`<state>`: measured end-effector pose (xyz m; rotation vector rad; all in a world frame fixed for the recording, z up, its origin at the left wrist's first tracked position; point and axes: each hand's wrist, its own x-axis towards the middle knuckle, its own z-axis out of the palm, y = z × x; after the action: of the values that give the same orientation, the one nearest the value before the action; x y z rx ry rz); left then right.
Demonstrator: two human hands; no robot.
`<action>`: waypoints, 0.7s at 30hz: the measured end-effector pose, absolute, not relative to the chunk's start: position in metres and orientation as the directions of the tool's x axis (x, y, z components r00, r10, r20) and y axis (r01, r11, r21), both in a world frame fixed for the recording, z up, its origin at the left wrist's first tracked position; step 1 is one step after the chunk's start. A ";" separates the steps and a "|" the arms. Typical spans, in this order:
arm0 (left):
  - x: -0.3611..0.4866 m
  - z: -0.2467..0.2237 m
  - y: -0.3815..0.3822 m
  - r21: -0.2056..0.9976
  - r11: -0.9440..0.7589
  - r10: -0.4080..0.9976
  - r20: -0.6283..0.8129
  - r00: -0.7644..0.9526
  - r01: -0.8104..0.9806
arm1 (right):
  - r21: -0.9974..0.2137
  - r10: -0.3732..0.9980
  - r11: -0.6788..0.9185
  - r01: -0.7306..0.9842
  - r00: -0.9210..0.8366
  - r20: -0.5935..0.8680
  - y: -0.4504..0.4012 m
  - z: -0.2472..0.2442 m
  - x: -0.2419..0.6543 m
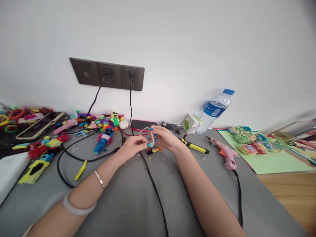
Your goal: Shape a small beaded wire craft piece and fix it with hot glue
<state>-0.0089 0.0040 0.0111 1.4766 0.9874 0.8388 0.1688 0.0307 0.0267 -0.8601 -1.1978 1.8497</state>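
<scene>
Above the middle of the grey table (pixel 118 204), my left hand (pixel 135 146) and my right hand (pixel 165 137) meet at a silvery, glittery pipe cleaner (pixel 152 140). It curves in a loop between them, its upper end showing left of my right fingertips. My left thumb and finger pinch its lower part. The right fingers close on it from the other side, partly covering it. Just beneath lies a small yellow, black and orange pipe-cleaner piece (pixel 154 150). Right of my right hand are yellow-handled pliers (pixel 195 146).
A pink glue gun (pixel 225 153) with a black cord lies right, near a water bottle (pixel 214 110) and small box (pixel 191 123). Colourful pipe-cleaner figures (pixel 103 140) and a phone (pixel 40 125) crowd the left. A black cable (pixel 154 184) crosses the table. Paper flowers (pixel 256 140) rest on green paper (pixel 276 161).
</scene>
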 end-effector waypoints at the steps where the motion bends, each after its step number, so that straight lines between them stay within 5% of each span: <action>1: -0.009 0.011 0.004 0.991 -0.033 0.917 -0.021 0.398 0.129 | -0.932 0.864 -0.277 -0.233 -0.486 -0.135 0.031 0.027 0.169; 21: -0.009 0.013 0.003 0.988 -0.034 0.919 -0.028 0.394 0.150 | -0.930 0.864 -0.278 -0.239 -0.485 -0.134 0.031 0.026 0.169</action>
<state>-0.0093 0.0028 0.0134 1.4878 1.0066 0.8270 0.1690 0.0308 0.0263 -0.8586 -1.1876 1.8519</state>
